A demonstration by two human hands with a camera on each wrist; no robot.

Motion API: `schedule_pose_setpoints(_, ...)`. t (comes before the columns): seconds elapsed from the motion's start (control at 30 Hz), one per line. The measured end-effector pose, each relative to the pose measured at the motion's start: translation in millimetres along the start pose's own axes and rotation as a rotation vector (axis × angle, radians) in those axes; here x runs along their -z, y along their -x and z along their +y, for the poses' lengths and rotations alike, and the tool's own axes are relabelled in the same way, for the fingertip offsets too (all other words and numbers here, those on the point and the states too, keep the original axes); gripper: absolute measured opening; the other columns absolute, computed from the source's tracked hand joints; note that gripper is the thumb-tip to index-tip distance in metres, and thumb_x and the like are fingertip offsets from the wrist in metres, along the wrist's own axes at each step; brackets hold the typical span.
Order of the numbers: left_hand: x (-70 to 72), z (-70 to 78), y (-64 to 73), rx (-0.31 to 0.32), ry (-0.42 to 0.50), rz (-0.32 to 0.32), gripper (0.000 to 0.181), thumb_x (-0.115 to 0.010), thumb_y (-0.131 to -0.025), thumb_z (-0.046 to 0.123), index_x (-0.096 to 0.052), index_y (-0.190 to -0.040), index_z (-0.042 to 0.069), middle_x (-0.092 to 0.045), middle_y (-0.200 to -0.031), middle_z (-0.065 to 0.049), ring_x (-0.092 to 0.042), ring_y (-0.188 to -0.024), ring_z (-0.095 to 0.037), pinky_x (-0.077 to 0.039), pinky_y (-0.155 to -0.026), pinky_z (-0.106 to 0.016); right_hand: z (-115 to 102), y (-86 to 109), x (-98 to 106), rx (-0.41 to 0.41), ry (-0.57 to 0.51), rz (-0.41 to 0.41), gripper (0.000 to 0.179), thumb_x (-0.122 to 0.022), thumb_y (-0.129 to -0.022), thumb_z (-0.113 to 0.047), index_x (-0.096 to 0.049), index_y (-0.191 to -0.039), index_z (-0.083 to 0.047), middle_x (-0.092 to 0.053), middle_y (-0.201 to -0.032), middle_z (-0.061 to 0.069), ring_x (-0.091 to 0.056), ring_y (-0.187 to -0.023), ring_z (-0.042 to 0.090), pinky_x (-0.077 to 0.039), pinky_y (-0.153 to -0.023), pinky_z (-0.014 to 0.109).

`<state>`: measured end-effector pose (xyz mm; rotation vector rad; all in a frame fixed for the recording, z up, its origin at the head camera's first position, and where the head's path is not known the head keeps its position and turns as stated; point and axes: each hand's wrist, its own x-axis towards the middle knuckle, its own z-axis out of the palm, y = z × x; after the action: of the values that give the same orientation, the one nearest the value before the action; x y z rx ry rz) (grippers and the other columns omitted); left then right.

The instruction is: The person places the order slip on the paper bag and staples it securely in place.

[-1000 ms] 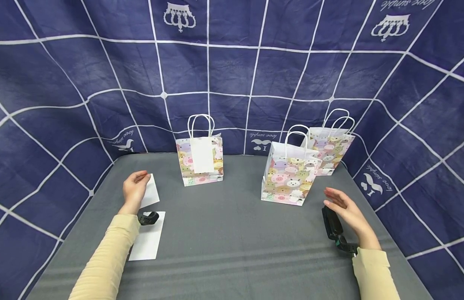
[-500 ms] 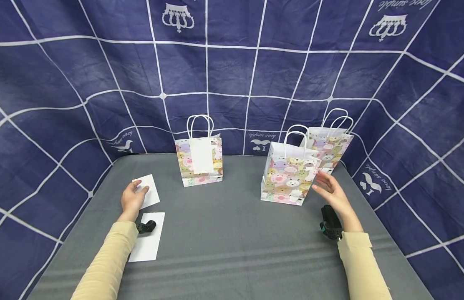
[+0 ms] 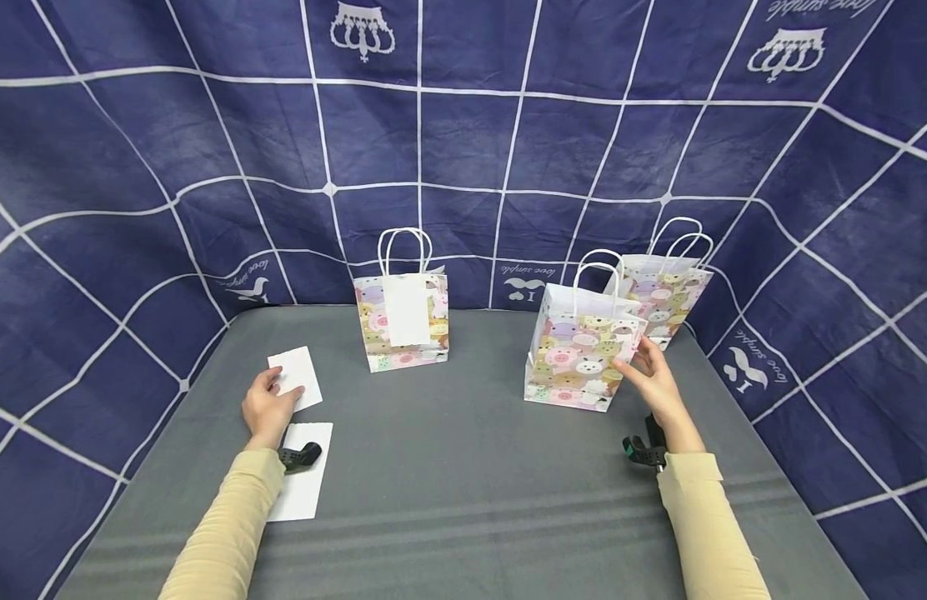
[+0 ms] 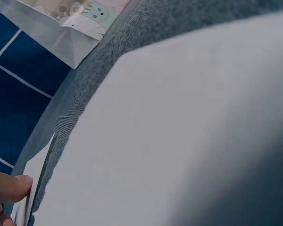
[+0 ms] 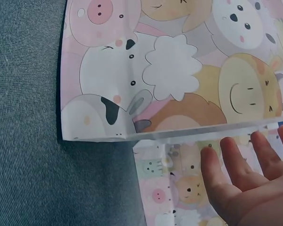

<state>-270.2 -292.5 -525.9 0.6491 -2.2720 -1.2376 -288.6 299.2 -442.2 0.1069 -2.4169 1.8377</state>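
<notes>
In the head view my left hand (image 3: 272, 408) rests at a white card (image 3: 298, 375) lying flat at the table's left. Its thumb and fingers are spread over the card's near end; in the left wrist view fingertips (image 4: 19, 188) touch the card's edge. A second white card (image 3: 306, 483) lies nearer, partly under the wrist strap. My right hand (image 3: 654, 387) is at the right edge of an animal-print paper bag (image 3: 583, 358). Its thumb is over the front, the other fingers behind the edge. In the right wrist view those fingers (image 5: 226, 165) are extended and apart.
Behind the right bag stands another matching bag (image 3: 662, 292), tilted rightward. A third bag (image 3: 366, 325) stands at the back centre-left, a white card (image 3: 407, 308) on its front. Blue cloth (image 3: 463, 150) with white lines borders the grey table (image 3: 463, 475).
My right hand has moved left and forward, reaching the front right bag's edge. My left hand has lowered onto the far card, its fingers spreading. The bags stand where they were.
</notes>
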Motion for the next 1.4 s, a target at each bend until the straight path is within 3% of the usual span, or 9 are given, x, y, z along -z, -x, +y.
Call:
schedule_pose_setpoints(0.13,-1.5,-2.3,1.7,-0.077,-0.023,0.025,0.051,-0.073,-0.073,0.002,-0.057,-0.121,0.001,-0.056,-0.124,-0.024,-0.05,-0.114,-0.039,-0.024,-0.101,-0.045,0.2,-1.9,-3.2,0.005,-0.008,-0.001,0.075,-0.06,-0.093,-0.014,-0.011,-0.148,-0.004,-0.023,-0.147,0.021,-0.023,-0.134,0.039,-0.022,-0.105,0.055)
schedule_pose_setpoints(0.3,-0.9,-2.4,1.6,-0.112,-0.099,-0.021,0.051,-0.07,-0.076,0.006,-0.053,-0.124,0.001,-0.052,-0.126,-0.027,-0.046,-0.116,-0.041,-0.008,-0.106,-0.046,-0.8,-2.9,-6.2,0.004,-0.008,-0.005,0.072,-0.057,-0.095,-0.015,-0.011,-0.148,-0.004,-0.026,-0.146,0.021,-0.026,-0.133,0.037,-0.024,-0.106,0.053)
schedule_pose_setpoints(0.47,-0.6,-2.8,2.3,-0.127,-0.104,-0.023,0.051,-0.07,-0.076,0.006,-0.053,-0.124,0.001,-0.052,-0.126,-0.026,-0.047,-0.115,-0.041,-0.012,-0.104,-0.047,0.9,-4.3,-7.4,-0.007,0.01,0.009,0.07,-0.056,-0.095,-0.017,-0.012,-0.148,-0.004,-0.032,-0.142,0.016,-0.036,-0.128,0.024,-0.033,-0.102,0.034)
schedule_pose_setpoints(0.6,-1.5,-4.5,2.7,-0.145,-0.061,0.007,0.053,-0.072,-0.073,0.002,-0.055,-0.123,0.001,-0.053,-0.127,-0.023,-0.046,-0.116,-0.038,-0.018,-0.099,-0.048,1.7,-5.6,-7.8,0.014,-0.002,0.019,0.067,-0.056,-0.095,-0.012,-0.016,-0.147,-0.001,-0.039,-0.13,0.003,-0.042,-0.113,0.006,-0.038,-0.087,0.013)
schedule_pose_setpoints(0.73,-1.6,-4.5,2.1,-0.164,-0.02,0.028,0.054,-0.073,-0.069,-0.001,-0.057,-0.121,0.001,-0.049,-0.131,-0.02,-0.042,-0.121,-0.037,-0.023,-0.099,-0.049,1.8,-5.9,-7.4,0.025,-0.016,0.014,0.063,-0.057,-0.095,-0.012,-0.02,-0.145,-0.002,-0.04,-0.12,-0.007,-0.043,-0.108,0.001,-0.038,-0.085,0.014)
schedule_pose_setpoints(0.87,-0.6,-3.6,1.5,-0.125,0.025,0.038,0.056,-0.074,-0.066,-0.002,-0.057,-0.12,0.0,-0.042,-0.133,-0.02,-0.039,-0.122,-0.04,-0.027,-0.101,-0.048,2.9,-4.6,-6.4,0.023,0.0,0.004,0.057,-0.058,-0.095,-0.016,-0.029,-0.142,-0.007,-0.042,-0.118,-0.011,-0.042,-0.111,0.003,-0.036,-0.088,0.021)
schedule_pose_setpoints(1.03,2.7,-1.3,-0.3,-0.016,0.029,0.002,0.063,-0.076,-0.067,0.001,-0.053,-0.125,0.001,-0.034,-0.136,-0.021,-0.044,-0.113,-0.039,-0.029,-0.099,-0.046,5.3,-4.2,-7.2,0.07,-0.035,-0.003,0.042,-0.058,-0.094,-0.015,-0.04,-0.132,-0.015,-0.046,-0.114,-0.013,-0.044,-0.109,0.004,-0.037,-0.086,0.016)
schedule_pose_setpoints(1.2,8.5,5.6,-2.1,0.031,-0.067,-0.061,0.069,-0.074,-0.068,0.004,-0.047,-0.131,0.001,-0.04,-0.132,-0.027,-0.045,-0.11,-0.042,-0.029,-0.097,-0.049,5.9,-5.7,-8.5,0.127,-0.112,-0.026,0.035,-0.056,-0.094,-0.006,-0.041,-0.122,-0.021,-0.053,-0.109,-0.016,-0.051,-0.103,-0.001,-0.04,-0.084,0.013)
schedule_pose_setpoints(1.4,10.4,10.7,-2.5,0.048,-0.176,-0.126,0.066,-0.071,-0.073,0.013,-0.044,-0.132,0.001,-0.047,-0.13,-0.029,-0.032,-0.117,-0.047,-0.023,-0.097,-0.052,6.3,-6.6,-9.7,0.131,-0.146,-0.036,0.034,-0.056,-0.094,-0.006,-0.041,-0.12,-0.021,-0.055,-0.108,-0.015,-0.053,-0.101,0.0,-0.042,-0.083,0.013)
